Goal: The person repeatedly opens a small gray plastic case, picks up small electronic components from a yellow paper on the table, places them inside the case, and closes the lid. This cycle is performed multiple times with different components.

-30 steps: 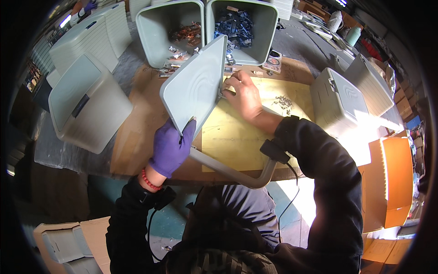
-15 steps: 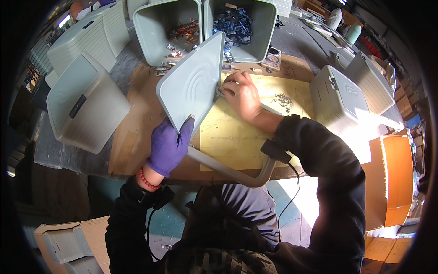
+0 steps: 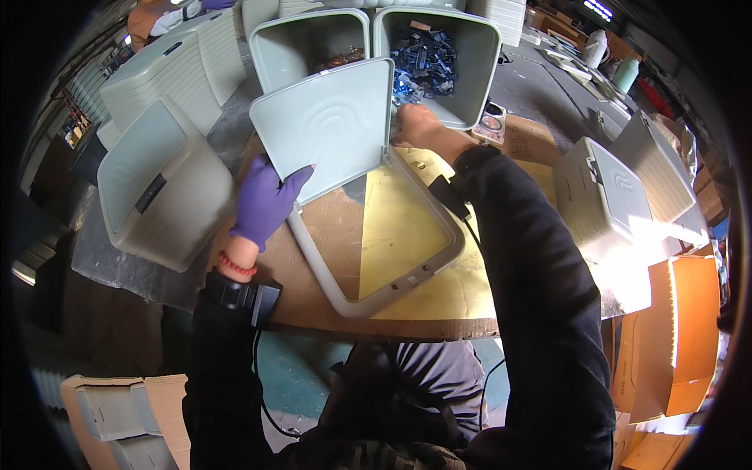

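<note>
A pale grey-green lid with raised curved lines stands tilted up from a rectangular plastic frame, which rests on the cardboard and yellow sheet. Their corners meet near my right forearm. My left hand, in a purple glove, grips the lid's lower left edge, thumb across its face. Bare and curled, my right hand is beyond the lid's right edge, at the front of a bin of dark blue parts. Its fingertips are partly hidden, and I cannot make out what they hold.
A second bin holds copper-coloured parts, partly behind the lid. Left are a tilted grey bin and stacked bins; right, a lidded bin. An orange-sided carton stands low right. Another person's sleeve shows far left.
My right hand has left the lid's hinge corner and moved away to the blue-parts bin. The lid has turned more face-on, and the frame now lies in fuller view. My left hand still holds the lid.
</note>
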Demonstrator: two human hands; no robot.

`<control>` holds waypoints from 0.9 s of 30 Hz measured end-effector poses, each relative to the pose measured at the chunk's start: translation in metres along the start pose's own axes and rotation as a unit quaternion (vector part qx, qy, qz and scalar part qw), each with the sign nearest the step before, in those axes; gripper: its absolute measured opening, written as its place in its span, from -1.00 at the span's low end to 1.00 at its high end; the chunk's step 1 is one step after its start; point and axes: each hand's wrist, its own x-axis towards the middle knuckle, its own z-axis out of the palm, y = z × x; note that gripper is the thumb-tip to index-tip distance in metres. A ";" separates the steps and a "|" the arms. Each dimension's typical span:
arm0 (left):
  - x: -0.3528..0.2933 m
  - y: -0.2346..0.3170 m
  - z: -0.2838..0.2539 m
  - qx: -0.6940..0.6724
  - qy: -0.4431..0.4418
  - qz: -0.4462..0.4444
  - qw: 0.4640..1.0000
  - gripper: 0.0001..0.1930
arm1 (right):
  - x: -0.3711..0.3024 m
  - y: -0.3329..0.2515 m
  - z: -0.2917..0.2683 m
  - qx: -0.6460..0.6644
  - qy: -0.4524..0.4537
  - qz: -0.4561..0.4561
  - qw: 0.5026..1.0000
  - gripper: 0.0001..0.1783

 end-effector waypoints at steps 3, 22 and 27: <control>0.001 -0.012 0.010 -0.057 0.030 -0.011 0.998 -0.66 | -0.017 0.003 -0.018 -0.013 0.023 -0.032 0.999 -0.47; -0.104 0.146 0.001 -0.039 -0.108 0.133 0.985 -0.12 | -0.269 -0.071 0.002 0.408 0.029 -0.178 0.895 -0.48; -0.121 0.159 0.025 0.101 -0.124 0.079 0.984 -0.30 | -0.275 -0.060 0.000 0.186 0.065 -0.231 0.953 -0.40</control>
